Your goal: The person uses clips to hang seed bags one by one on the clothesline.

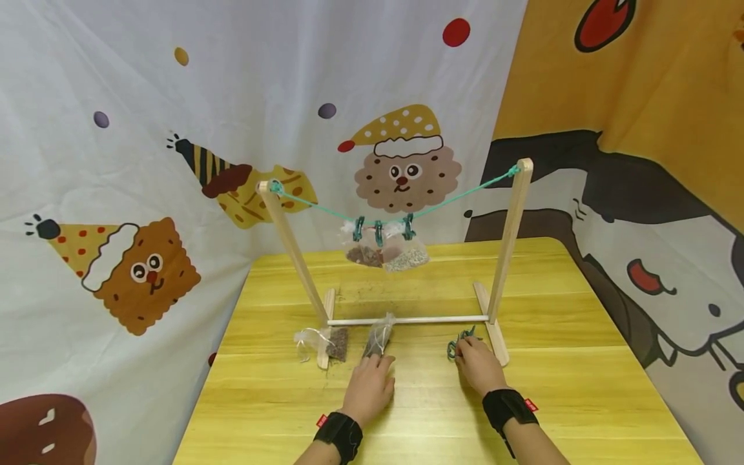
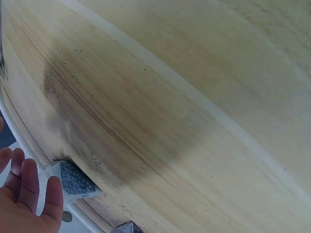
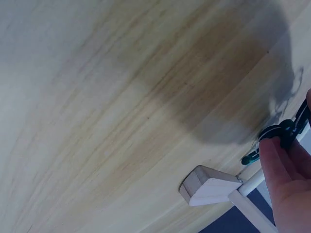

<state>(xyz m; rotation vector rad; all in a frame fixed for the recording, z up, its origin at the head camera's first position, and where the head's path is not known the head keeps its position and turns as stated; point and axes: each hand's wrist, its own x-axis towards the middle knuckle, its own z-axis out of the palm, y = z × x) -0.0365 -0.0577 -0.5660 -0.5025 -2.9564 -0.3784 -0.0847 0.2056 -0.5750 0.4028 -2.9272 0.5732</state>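
My left hand (image 1: pixel 370 387) is at the near end of a clear drawstring bag (image 1: pixel 379 337) with dark contents, its fingers loosely extended. In the left wrist view, the fingers (image 2: pixel 29 187) are spread beside a bag of dark granules (image 2: pixel 77 179); firm contact cannot be made out. My right hand (image 1: pixel 480 367) pinches at a small cluster of dark green clips (image 1: pixel 463 339) on the table. The right wrist view shows its fingers (image 3: pixel 277 167) around the clips (image 3: pixel 274 132), partly hiding them. Three similar clips hold filled bags (image 1: pixel 386 252) on a green cord (image 1: pixel 462 194).
The cord sags between two wooden posts (image 1: pixel 508 239), joined low down by a white rod (image 1: pixel 430 319). Another bag with dark grains (image 1: pixel 337 344) lies by the stand's left foot (image 1: pixel 323 358). Dark crumbs speckle the yellow wooden table (image 1: pixel 418 407). Printed cloth (image 1: pixel 261 77) surrounds it.
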